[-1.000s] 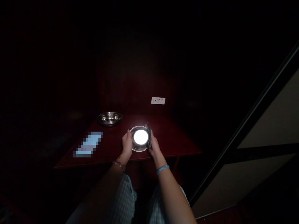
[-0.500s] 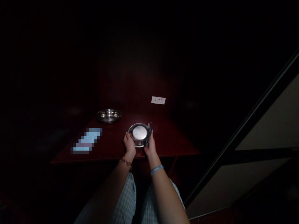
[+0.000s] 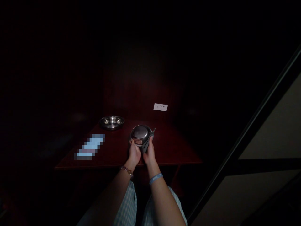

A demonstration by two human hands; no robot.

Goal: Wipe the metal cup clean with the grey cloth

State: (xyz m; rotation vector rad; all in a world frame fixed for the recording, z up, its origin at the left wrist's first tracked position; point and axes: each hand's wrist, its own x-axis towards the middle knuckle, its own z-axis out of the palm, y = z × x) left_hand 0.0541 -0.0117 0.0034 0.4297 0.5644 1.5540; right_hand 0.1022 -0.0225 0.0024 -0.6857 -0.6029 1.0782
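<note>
A shiny metal bowl (image 3: pixel 141 133) is held bottom up over the front of the dark red table (image 3: pixel 174 150). My left hand (image 3: pixel 134 152) grips its rim at the near left, wearing a beaded bracelet on the wrist. On the right side, my right hand (image 3: pixel 149 151) presses a dark grey cloth (image 3: pixel 146 145) against the bowl's edge; a blue band circles that wrist. The cloth's upper tip sticks out past the rim. Most fingers of both hands are hidden beneath the bowl and cloth.
Several nested metal bowls (image 3: pixel 112 122) appear stacked at the table's back left. A blurred-out light blue rectangle (image 3: pixel 90 147) lies on the left. A white socket plate (image 3: pixel 160 107) is on the back wall. A dark-framed panel (image 3: pixel 265 131) slants along the right.
The bowl has tilted so its bottom faces further away and looks darker. Both hands have shifted toward its near side, closer together, and the cloth has slid along the near right rim.
</note>
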